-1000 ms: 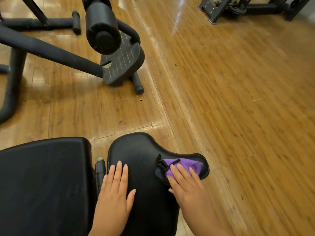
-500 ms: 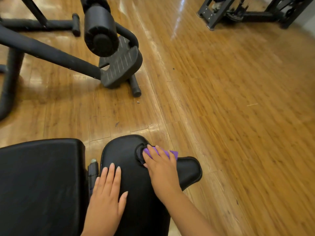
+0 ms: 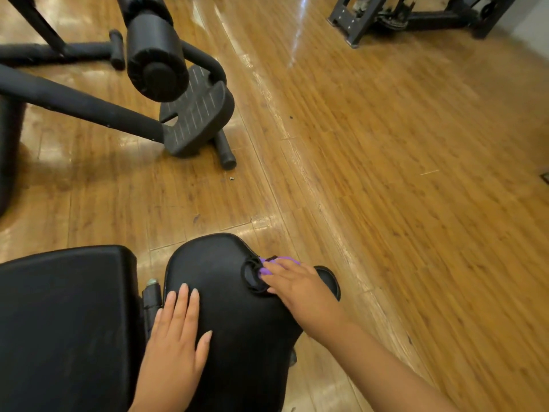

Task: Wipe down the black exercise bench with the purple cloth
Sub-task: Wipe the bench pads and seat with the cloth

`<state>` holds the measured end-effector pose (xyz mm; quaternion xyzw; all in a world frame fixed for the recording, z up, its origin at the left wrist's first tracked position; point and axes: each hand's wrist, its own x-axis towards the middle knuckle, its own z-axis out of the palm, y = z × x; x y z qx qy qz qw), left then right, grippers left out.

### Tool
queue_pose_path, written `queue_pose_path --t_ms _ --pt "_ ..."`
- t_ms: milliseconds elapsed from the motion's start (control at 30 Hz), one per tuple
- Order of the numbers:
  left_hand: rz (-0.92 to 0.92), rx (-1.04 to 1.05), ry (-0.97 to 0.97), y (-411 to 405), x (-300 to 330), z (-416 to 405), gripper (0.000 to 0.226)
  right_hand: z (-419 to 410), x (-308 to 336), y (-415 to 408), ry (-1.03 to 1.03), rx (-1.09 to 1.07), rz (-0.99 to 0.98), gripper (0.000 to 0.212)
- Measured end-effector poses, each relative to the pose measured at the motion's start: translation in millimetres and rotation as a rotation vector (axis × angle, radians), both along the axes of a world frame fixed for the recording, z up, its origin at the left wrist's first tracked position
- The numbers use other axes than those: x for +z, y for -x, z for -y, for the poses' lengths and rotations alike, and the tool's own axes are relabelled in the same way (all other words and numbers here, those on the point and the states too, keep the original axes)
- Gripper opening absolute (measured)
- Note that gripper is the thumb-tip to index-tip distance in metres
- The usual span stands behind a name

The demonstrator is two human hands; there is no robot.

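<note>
Since the earlier frames the right hand [image 3: 292, 282] has slid the purple cloth [image 3: 280, 259] from the outer right lobe of the seat pad inward, toward the notch along the pad's right edge, while the left hand [image 3: 175, 331] has stayed flat in much the same spot.

In the head view, the black padded exercise bench seat [image 3: 225, 281] lies at the lower centre, with a second, wider black cushion [image 3: 62, 316] just beside it on the left and a short metal pin [image 3: 152, 292] in the gap between them. The right hand's fingers [image 3: 269, 267] are bent down over the cloth, pressing it onto the surface; only a small purple strip and a dark trim loop [image 3: 252, 276] show from under them. The left hand's fingers [image 3: 182, 301] are straight and together, palm down on the pad, holding nothing.

Beyond, on the glossy wooden plank floor [image 3: 401, 173], stands a black machine with a foam roller [image 3: 157, 66] and a ribbed footplate [image 3: 197, 120]. Another dark metal frame [image 3: 416, 16] sits at the top right.
</note>
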<state>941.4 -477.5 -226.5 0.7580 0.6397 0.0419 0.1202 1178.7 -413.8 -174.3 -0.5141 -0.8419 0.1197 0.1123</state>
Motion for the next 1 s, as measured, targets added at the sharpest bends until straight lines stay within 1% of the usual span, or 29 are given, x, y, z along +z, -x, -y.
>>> queue_pose_path --t_ms 33,133,167,233,267,333,433,533,600,700,867,1000 --pt "-0.006 0.0 0.003 0 0 1 0.07 7 2 -7 -0.028 -0.002 0.017 0.025" --pt "-0.014 0.003 0.009 -1 1 1 0.07 27 1 -28 -0.074 -0.032 -0.02 0.031" --pt "-0.015 0.004 0.012 -1 1 1 0.07 33 -2 -35 -0.091 -0.051 -0.022 0.035" --pt "-0.011 0.01 0.018 -1 1 1 0.07 45 -9 -41 -0.094 -0.112 -0.013 0.05" --pt "-0.01 0.011 0.019 -1 2 1 0.07 50 -12 -41 -0.101 -0.146 -0.019 0.051" --pt "-0.017 0.006 0.021 -1 2 1 0.07 57 -18 -35 -0.131 -0.23 -0.063 0.038" --pt "-0.024 0.005 0.018 -2 3 1 0.07 51 -22 -15 -0.136 -0.429 -0.106 0.04" --pt "-0.035 0.017 -0.007 -3 1 1 0.069 34 -24 4 -0.127 -0.647 -0.061 0.039" --pt "-0.035 0.032 -0.008 -4 4 1 0.068 31 -26 12 -0.121 -0.721 -0.08 0.036" --pt "-0.039 0.025 -0.005 -5 6 1 0.067 44 -29 15 -0.148 -0.689 -0.114 0.038" --pt "-0.048 0.005 0.016 -3 5 4 0.068 95 -43 33 -0.196 -0.655 -0.224 0.033" --pt "-0.034 -0.007 0.006 -2 5 4 0.068 146 -61 66 -0.153 -0.608 -0.355 0.039"
